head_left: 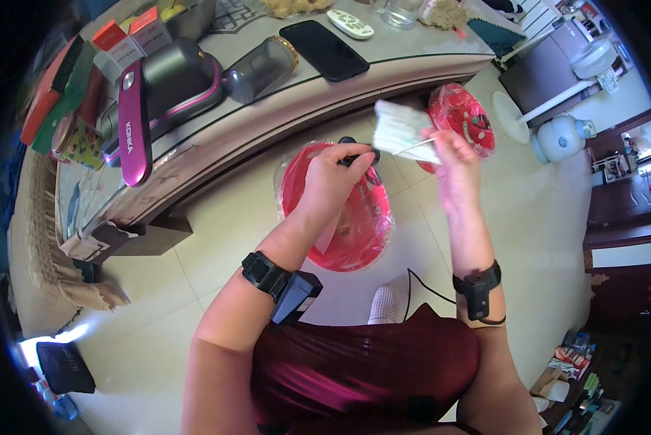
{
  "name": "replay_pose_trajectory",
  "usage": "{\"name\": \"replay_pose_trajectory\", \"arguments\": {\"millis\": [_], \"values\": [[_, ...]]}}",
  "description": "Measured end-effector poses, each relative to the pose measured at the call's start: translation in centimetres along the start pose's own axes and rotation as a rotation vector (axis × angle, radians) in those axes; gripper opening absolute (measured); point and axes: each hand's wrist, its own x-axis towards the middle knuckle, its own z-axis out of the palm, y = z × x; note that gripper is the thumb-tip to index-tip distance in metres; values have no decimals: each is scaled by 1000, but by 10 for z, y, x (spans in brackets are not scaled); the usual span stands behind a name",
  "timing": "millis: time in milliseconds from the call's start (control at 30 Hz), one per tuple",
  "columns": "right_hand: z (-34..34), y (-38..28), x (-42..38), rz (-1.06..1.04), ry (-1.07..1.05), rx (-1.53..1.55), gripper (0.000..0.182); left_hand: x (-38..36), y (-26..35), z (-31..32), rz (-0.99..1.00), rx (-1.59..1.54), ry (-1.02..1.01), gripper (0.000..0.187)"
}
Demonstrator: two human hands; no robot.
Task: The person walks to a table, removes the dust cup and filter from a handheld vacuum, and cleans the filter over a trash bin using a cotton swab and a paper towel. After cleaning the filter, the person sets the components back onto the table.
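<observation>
The left hand [334, 174] is clenched around a small black object [359, 150], held above a red plastic-wrapped plate [354, 232] on the floor. The right hand [452, 163] pinches a white cotton swab [412, 148] beside a pale packet [401, 129], near the tabletop [282, 109] edge, with another red plate [464, 116] behind

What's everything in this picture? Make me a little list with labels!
Left hand: grips a small black object; what it is cannot be told
Right hand: holds a white packet and a thin white stick
Floor: two red plates wrapped in plastic, a big one and a smaller one
Table: black phone, white remote, pink and grey case
Wrists: black bands on both
</observation>
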Motion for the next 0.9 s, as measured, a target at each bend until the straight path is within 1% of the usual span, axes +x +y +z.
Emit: {"name": "replay_pose_trajectory", "arguments": {"millis": [67,133,167,233,300,333,367,400,467,567,667,700,767,833,900], "values": [[-6,-26,15,-118,37,15,14,14,-1,5,-8,-72,-15,19],[-2,-43,40,-164,45,36,17,29,6,10,-39,-160,-35,20],[3,-50,55,-130,46,30,18,35,12,12,-66,-211,-48,20],[17,-41,95,-209,15,65,20,45,25,13,-124,-250,-57,24],[36,-27,136,-174,41,124,21,52,28,15,-128,-310,-32,23],[43,-19,154,-155,14,230,20,54,29,17,-133,-339,-21,22],[46,-11,166,-87,-40,336,20,52,31,19,-134,-332,7,21],[55,-10,169,8,-33,334,18,51,29,20,-135,-343,10,18],[66,-8,160,81,-67,301,20,49,20,19,-140,-367,19,14],[70,0,128,-24,-37,63,20,43,3,11,-87,-441,17,18],[61,13,92,-18,91,-189,20,30,-7,4,-119,-378,89,27],[53,26,84,-56,116,-196,19,24,-10,2,-153,-351,120,29],[46,43,64,52,10,-203,19,14,-15,-1,-219,-295,184,33],[43,52,43,172,-93,-181,18,2,-22,-9,-237,-306,193,38],[42,60,34,191,-175,-146,17,-6,-32,-15,-230,-268,205,42]]}}
